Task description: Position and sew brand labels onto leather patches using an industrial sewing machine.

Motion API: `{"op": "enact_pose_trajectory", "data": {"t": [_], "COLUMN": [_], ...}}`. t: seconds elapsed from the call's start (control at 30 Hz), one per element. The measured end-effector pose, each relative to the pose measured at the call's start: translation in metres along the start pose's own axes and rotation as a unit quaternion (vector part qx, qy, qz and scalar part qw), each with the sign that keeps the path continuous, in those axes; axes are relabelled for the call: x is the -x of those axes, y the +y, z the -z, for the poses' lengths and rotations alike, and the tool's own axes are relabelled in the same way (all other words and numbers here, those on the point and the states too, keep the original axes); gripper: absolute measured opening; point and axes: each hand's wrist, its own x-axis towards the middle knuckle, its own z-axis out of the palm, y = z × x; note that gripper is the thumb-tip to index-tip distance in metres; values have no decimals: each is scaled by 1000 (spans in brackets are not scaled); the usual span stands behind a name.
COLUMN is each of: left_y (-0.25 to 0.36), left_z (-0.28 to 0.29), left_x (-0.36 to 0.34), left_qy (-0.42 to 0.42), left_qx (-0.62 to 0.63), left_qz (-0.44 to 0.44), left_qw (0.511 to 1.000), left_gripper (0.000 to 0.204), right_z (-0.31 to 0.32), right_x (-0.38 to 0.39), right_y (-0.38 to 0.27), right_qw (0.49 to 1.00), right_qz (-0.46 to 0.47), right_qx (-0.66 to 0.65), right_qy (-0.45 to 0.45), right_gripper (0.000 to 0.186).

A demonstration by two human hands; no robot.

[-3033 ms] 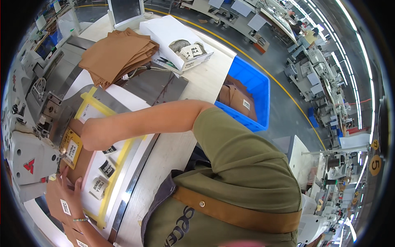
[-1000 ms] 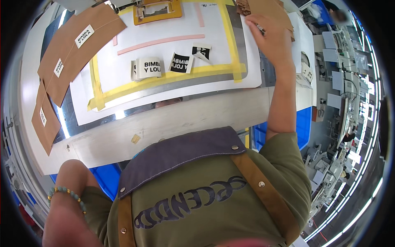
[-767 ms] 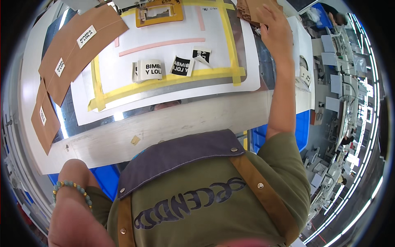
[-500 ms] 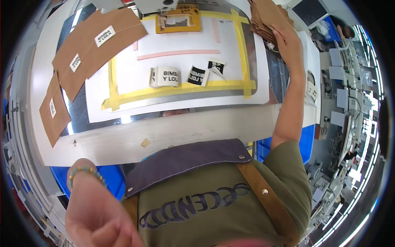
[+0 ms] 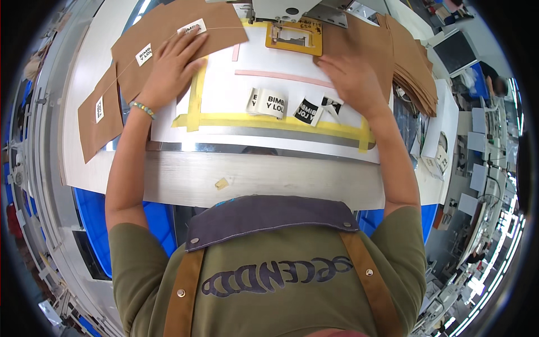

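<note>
My left hand [image 5: 173, 68] lies flat with spread fingers on a brown sheet piece [image 5: 132, 59] that bears white labels, at the far left. Its fingertips touch a white label [image 5: 192, 26]. My right hand [image 5: 355, 81], smeared by motion, grips the near edge of another brown piece [image 5: 342, 40], right of a yellow template [image 5: 319, 45] with a cut-out window. Above the template is the head of a sewing machine [image 5: 295, 10]. The right fingertips are partly hidden by blur.
A stack of brown pieces [image 5: 418, 78] lies at the right. Folded white labels [image 5: 271, 103] and black labels [image 5: 307, 111] rest on the white sheet, framed with yellow tape [image 5: 269, 119]. Blue bins [image 5: 95, 224] stand below the table edge. A small box [image 5: 436, 157] sits at the right.
My left hand has risen from near my body onto the labelled brown piece. My right hand has moved left from the stack, bringing a brown piece towards the yellow template. The view has shifted.
</note>
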Motion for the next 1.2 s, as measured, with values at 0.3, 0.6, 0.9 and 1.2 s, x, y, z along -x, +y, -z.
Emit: {"op": "enact_pose_trajectory", "data": {"t": [0.3, 0.6, 0.9, 1.2], "left_y": [16, 96, 64, 79], "left_z": [18, 26, 19, 20], "left_x": [4, -21, -9, 3], "left_qy": [34, -86, -58, -79], "left_qx": [-66, 242, 62, 91], "left_qz": [15, -125, -166, -147], "left_qw": [997, 958, 983, 982], "left_gripper": [54, 55, 60, 57], "right_z": [-8, -1, 41, 33], "right_x": [-56, -62, 27, 39], "right_y": [-23, -28, -18, -29], "right_qw": [995, 989, 971, 970], "right_qz": [81, 12, -153, -155], "right_qx": [-59, -149, -118, -150], "right_qy": [26, 17, -144, -110], "right_gripper": [29, 23, 42, 53]}}
